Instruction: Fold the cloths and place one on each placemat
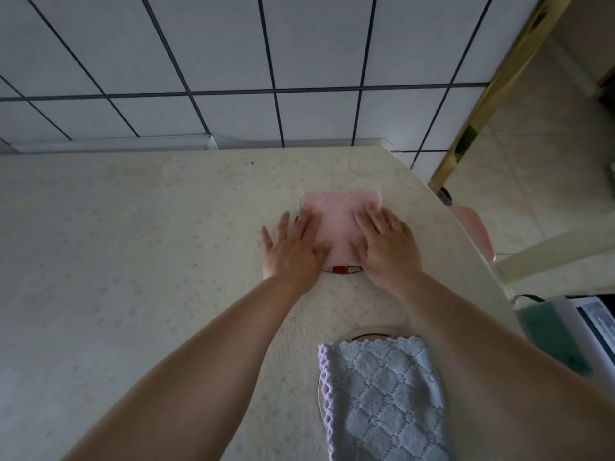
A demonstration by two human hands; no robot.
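Note:
A folded pink cloth (336, 221) lies on a round placemat (341, 270), of which only a red-and-white sliver shows at the cloth's near edge. My left hand (293, 251) lies flat with fingers spread on the cloth's left edge. My right hand (387, 242) presses flat on its right part. A green edge peeks out at the cloth's far left corner. Nearer to me, a folded light blue cloth with a lilac edge (382, 394) rests on a second round placemat (366, 333); my right forearm hides its right side.
The table (133, 261) has a pale flowered cover and meets a white tiled wall (233, 61) at the back. Its right edge curves away; beyond it stand a chair with a pink seat (472, 227) and a gold post (492, 94). A green-and-white box (552, 334) sits low right.

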